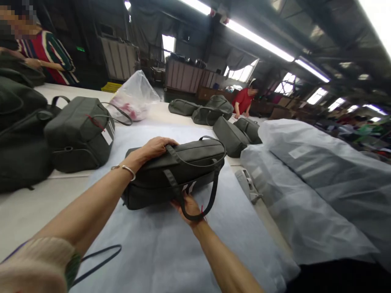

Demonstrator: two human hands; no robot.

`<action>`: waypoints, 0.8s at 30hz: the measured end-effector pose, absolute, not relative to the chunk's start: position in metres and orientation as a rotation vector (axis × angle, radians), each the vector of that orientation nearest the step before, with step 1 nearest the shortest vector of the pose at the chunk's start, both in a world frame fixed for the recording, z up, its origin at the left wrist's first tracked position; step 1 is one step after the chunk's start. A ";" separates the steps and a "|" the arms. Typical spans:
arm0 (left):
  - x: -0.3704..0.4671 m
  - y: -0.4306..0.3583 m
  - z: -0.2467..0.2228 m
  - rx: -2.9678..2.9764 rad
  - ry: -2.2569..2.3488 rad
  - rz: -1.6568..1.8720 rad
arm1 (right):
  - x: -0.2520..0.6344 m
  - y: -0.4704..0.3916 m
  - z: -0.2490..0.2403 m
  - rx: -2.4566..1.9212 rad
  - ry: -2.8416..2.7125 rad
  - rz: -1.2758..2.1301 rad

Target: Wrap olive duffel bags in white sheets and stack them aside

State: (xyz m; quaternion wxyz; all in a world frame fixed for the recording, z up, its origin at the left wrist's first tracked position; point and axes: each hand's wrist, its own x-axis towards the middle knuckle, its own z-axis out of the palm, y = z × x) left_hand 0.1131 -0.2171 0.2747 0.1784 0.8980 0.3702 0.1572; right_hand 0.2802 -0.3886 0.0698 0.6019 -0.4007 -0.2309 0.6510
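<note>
A cream surface [18, 219] is stretching beneath and beyond the left hand [155, 147] and the right hand [189, 205], and a broad pale sheet [146, 260] is covering the part directly under them. To the right of the hands, a large plastic-wrapped bundle [317, 183] is lying beside the sheet. Far beyond the hands, a person in a red top [242, 101] is leaning over the surface, while a person in a striped top [58, 57] is standing beyond them to the left, near a heap of dark bags [21, 146]. Between the hands, above the sheet, a two-handled bag [152, 175] is tilting slightly; the left hand is gripping its top beside the base of a handle, while the right hand is touching its lower, striped side, one handle loop hanging across the wrist; whether the right fingers are closing on it, I cannot tell. Left of the left hand, a tagged bag [76, 134] is sitting close by, and beyond it a clear plastic bag [140, 89] is showing reddish contents. Right of the right hand, a grey object [244, 183] is resting by the bundle. A bracelet [130, 173] is circling the left wrist, and a white tag [106, 136] is hanging from the tagged bag
</note>
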 end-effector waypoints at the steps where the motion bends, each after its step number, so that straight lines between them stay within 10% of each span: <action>1: 0.115 -0.211 0.273 2.546 1.020 0.437 | 0.280 -0.386 0.067 -0.884 -0.451 1.539; 24: 0.069 -0.192 0.217 2.594 1.106 0.337 | 0.219 -0.383 -0.001 -0.948 -0.169 1.630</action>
